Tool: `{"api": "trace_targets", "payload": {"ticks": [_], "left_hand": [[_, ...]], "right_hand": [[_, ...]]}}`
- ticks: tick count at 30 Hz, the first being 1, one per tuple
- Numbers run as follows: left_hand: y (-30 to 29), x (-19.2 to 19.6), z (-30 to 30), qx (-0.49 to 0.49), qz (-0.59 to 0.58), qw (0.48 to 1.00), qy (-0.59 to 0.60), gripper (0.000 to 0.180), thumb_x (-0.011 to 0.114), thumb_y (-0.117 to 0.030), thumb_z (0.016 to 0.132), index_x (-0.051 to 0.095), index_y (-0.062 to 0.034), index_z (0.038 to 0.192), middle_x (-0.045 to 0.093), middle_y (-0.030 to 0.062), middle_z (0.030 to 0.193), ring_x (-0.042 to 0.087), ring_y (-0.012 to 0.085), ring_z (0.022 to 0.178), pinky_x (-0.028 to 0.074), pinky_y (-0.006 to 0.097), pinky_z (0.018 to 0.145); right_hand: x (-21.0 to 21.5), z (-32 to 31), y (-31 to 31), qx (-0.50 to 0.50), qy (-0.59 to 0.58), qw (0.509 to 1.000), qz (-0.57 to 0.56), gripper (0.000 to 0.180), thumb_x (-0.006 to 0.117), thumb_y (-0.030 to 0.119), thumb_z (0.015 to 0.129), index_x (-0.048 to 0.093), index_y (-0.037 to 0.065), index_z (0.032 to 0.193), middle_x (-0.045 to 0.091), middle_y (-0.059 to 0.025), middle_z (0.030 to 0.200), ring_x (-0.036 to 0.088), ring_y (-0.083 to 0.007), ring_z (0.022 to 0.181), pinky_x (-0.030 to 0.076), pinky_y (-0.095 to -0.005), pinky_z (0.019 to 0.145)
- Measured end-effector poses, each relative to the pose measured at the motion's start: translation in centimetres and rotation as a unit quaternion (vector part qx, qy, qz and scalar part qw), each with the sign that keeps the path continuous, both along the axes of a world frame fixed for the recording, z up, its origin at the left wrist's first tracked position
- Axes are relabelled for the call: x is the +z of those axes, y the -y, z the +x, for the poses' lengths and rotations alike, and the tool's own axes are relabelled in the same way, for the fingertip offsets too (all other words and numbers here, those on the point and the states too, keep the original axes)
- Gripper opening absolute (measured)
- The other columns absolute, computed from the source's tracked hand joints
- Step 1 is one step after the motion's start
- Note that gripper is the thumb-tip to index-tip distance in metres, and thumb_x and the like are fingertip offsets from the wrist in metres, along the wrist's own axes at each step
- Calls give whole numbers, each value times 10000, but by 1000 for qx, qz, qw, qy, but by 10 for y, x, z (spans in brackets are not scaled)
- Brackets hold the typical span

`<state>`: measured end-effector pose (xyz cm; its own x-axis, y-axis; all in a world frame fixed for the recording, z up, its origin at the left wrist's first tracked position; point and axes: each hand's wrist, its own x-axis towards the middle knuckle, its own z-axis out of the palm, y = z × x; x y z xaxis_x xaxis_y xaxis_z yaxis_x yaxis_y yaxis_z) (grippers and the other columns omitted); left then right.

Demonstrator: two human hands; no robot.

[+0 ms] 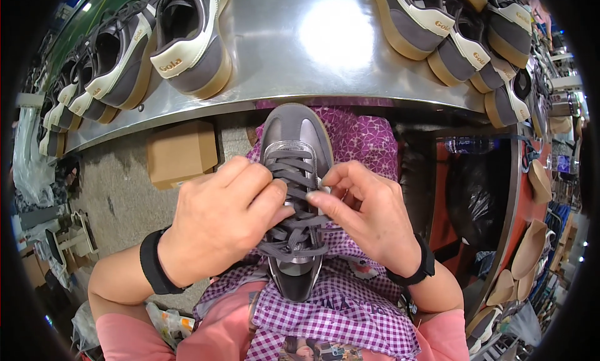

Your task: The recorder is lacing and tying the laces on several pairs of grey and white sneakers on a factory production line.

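Note:
A grey sneaker [295,128] with a silvery toe and tan sole edge rests on my lap, its toe pointing away from me. Dark grey laces [292,173] zigzag up its front, with loose loops near the opening. My left hand [225,214] is closed at the left side of the lacing, thumb and curled fingers on the shoelace; its fingertips are partly hidden. From the right, my right hand [372,214] pinches at the shoelace along the right eyelet row, thumb and forefinger close together.
A metal table [269,42] edges the far side of my lap. Similar sneakers [194,45] stand on its left, more sneakers [459,39] on its right. A cardboard box [181,155] sits on the floor at left. Tan insole-shaped pieces [528,248] lie at right.

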<state>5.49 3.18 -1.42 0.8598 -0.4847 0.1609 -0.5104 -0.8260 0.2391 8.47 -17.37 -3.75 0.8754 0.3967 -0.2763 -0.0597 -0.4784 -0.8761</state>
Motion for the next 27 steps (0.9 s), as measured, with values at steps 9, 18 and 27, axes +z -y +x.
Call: {"api": "trace_targets", "payload": {"ticks": [9,18,27], "left_hand": [[6,11,-1,-40,54,996,-55,227,742,-138,690,625,-47,861,550,52,798,571,227,749,467,333,522],[-2,-4,-17,65,-80,995,-12,329,834,-110,615,634,-38,866,598,83,816,604,240,711,482,313,538],[-3,-6,-16,190,-277,895,-292,230,788,-136,748,617,16,770,582,90,676,603,196,563,486,291,532]], "right_hand": [[4,9,-7,85,89,992,-30,160,709,117,799,606,-5,800,594,-98,652,588,-174,541,465,-320,512],[-1,-8,-3,-19,-48,996,72,201,739,134,810,584,7,797,565,-54,612,547,-118,521,438,-264,492],[7,-22,-9,31,155,987,-32,195,801,84,737,637,19,819,565,-42,649,561,-103,565,442,-252,488]]}}
